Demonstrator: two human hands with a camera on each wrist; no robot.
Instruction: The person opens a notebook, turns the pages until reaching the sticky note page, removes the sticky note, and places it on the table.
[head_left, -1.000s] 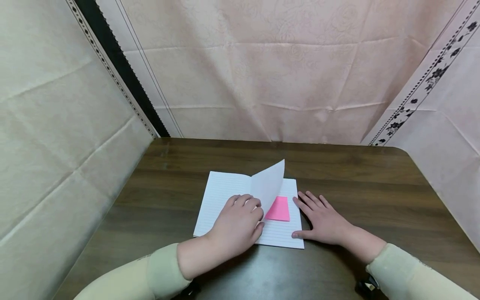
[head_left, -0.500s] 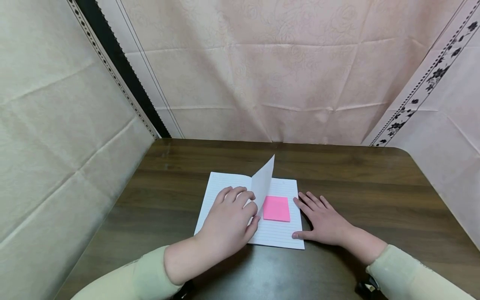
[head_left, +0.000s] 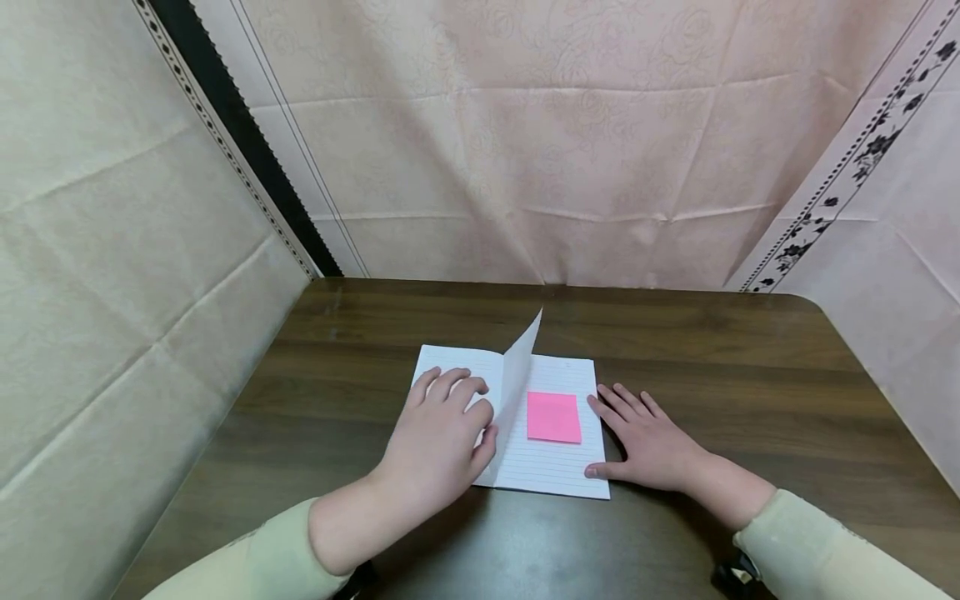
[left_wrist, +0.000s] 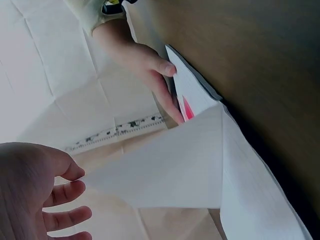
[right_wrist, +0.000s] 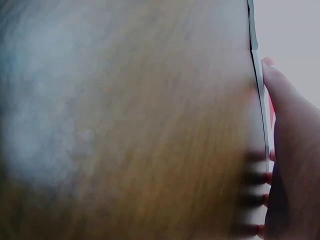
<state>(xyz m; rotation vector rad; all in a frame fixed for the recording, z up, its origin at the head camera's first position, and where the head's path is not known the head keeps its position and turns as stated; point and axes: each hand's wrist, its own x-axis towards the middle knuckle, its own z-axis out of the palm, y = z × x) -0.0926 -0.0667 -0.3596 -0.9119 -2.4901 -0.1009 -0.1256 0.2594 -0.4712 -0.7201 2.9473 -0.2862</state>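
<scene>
A lined notebook (head_left: 551, 475) lies spread on the table, with a pink sticky note (head_left: 553, 417) on its right-hand page. One white page (head_left: 519, 367) stands up from the fold, leaning left. My left hand (head_left: 435, 446) pinches the edge of that page between thumb and forefinger, as the left wrist view shows at the page's corner (left_wrist: 95, 179); its other fingers are bent and apart. Fingers spread, my right hand (head_left: 648, 442) rests at the notebook's right edge, the thumb and forefinger on the paper. In the right wrist view the right hand (right_wrist: 297, 145) lies along that edge.
The dark wooden table (head_left: 750, 375) extends around the notebook on all sides. Pale patterned cloth (head_left: 570, 167) hangs behind it, with more cloth at left and right. A dark gap (head_left: 247, 133) shows between cloths at the left. Dark wrist devices peek out under both sleeves.
My left hand has moved left, drawing the raised page with it. The sticky note, partly covered by the page before, now shows whole. My right hand has stayed in place.
</scene>
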